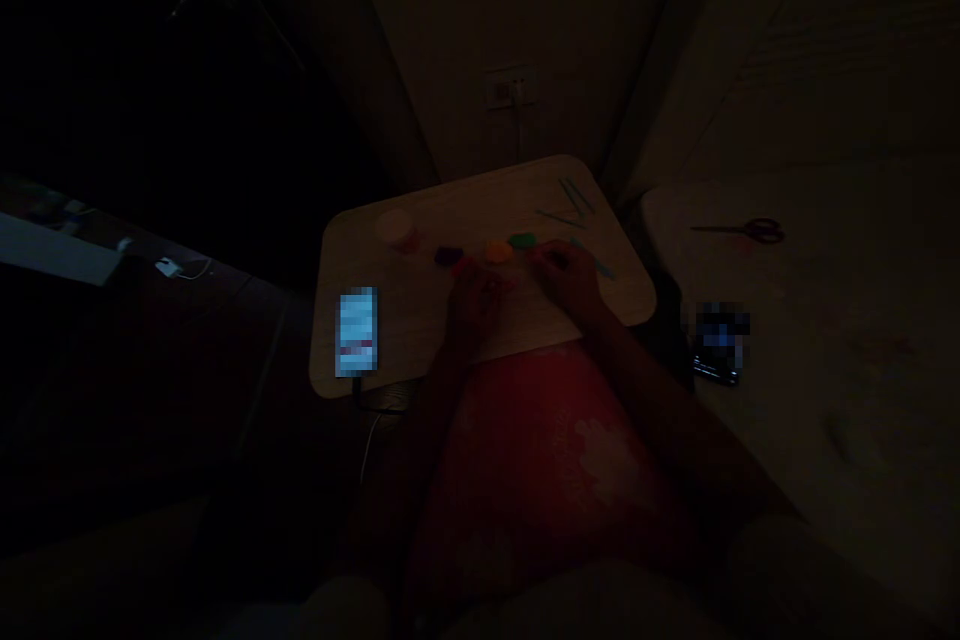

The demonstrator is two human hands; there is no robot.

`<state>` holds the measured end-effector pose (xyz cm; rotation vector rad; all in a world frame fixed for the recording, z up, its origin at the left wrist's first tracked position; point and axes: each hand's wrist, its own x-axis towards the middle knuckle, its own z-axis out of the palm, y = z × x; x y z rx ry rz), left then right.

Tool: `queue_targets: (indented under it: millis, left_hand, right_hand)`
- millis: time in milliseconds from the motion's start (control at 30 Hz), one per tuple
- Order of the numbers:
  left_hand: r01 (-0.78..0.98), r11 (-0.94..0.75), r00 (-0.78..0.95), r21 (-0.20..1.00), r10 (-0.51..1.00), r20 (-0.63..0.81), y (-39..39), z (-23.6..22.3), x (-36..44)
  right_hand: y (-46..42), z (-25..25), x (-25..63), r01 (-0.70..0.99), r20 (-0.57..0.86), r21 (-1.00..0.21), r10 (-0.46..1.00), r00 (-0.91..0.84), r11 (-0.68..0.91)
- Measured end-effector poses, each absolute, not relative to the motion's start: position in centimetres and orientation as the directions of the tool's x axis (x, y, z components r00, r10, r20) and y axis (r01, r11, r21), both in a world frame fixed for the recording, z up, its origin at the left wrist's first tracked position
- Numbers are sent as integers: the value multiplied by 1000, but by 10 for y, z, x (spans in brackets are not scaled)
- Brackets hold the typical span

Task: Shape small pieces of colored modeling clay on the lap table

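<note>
The light is very dim. My left hand (474,298) rests low over the wooden table (412,305), its fingers curled together; what they hold, if anything, is too dark to make out. Just beyond it lie a dark purple lump (448,256) and an orange lump (497,251), both like modelling clay. A red patch shows at the left fingertips. My right hand (566,270) is beside a green lump (523,240), fingers bent in a pinch with their contents hidden in shadow. Behind the right hand, a blue stick (606,266) lies on the table.
Thin teal sticks (576,202) lie at the far right of the table. A round pale-topped tub (395,228) stands at the left, with a lit phone (356,332) nearer me. Scissors (750,231) and another phone (718,350) lie on the pale surface to the right.
</note>
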<state>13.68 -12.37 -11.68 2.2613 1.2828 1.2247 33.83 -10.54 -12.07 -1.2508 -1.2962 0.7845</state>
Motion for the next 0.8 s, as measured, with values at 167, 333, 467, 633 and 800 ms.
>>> queue_targets:
  millis: [167,333,467,633,800]
  left_hand:
    - [567,-583,264,582,797,543,-124,-114,138]
    - [566,-590,259,576,790,555,-124,-116,137]
    - [571,-585,253,576,793,555,-124,-115,138]
    - [580,-592,260,560,786,561,-125,-115,137]
    - [623,-613,365,486,777,513,-127,-116,139]
  right_hand:
    - [-106,-121,339,273,273,-938,941,201,213]
    - [-105,-121,339,269,314,-926,936,160,265]
    - [-103,-124,339,255,315,-929,933,173,267]
    - [-103,-124,339,235,327,-929,932,160,285]
    - [-105,-123,338,205,288,-944,949,132,258]
